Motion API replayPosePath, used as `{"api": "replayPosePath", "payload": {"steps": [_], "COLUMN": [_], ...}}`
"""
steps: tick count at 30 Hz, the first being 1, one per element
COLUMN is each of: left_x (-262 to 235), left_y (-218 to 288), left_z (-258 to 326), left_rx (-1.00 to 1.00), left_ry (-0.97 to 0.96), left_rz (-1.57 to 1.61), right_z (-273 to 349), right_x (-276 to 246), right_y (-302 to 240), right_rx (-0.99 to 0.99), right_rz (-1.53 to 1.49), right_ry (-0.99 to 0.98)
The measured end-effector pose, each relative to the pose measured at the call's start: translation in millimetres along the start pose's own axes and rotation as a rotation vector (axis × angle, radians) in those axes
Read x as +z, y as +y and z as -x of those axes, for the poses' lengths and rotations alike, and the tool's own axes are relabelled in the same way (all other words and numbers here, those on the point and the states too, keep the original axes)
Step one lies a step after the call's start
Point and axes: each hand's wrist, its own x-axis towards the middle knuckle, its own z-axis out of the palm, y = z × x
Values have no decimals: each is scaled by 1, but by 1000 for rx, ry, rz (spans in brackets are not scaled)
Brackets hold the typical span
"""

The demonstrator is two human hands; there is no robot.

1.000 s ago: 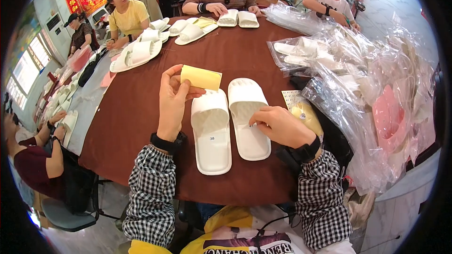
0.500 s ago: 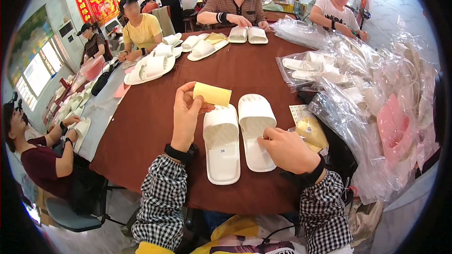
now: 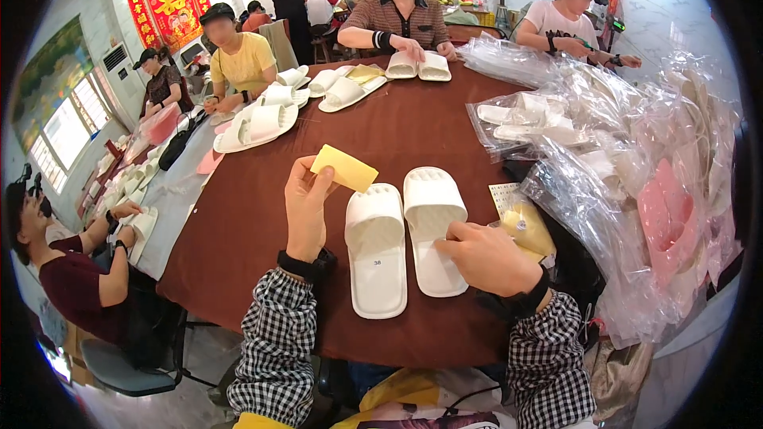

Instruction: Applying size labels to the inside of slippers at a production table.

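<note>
My L hand (image 3: 307,199) pinches the yellow sheet (image 3: 344,168) by one end; prob thin, creases easily, so edges only. R hand (image 3: 493,257) is bunched over the R slipper (image 3: 426,249), can't tell if pinching anything; that slipper's flat on the table (image 3: 246,214) beside the L slipper (image 3: 377,282), prob light, soft, best held by its sides

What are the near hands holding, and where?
The left hand pinches a yellow slip by its left end. Whether the right hand, at a white slipper, holds anything can't be told.
</note>
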Motion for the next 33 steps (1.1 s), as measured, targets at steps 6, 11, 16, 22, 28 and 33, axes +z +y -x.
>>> {"api": "replayPosePath", "payload": {"steps": [6,11,16,22,28,33], "left_x": [2,5,6,7,6,7], "left_y": [3,2,5,4,5,4], "left_z": [0,1,1,2,2,2], "left_rx": [-42,-39,-44,-44,-51,-61], "left_ry": [-6,2,-12,-11,-11,-18], "left_rz": [-23,-26,-8,-15,-13,-21], "right_z": [0,0,-1,-1,-1,-2], "right_x": [-2,-3,-5,-3,-3,-3], "right_y": [1,-1,1,1,4,4], "right_rx": [-10,38,33,41,33,5], "right_rz": [7,19,34,5,-2,9], "right_ry": [-9,-64,-86,-54,-57,-50]}}
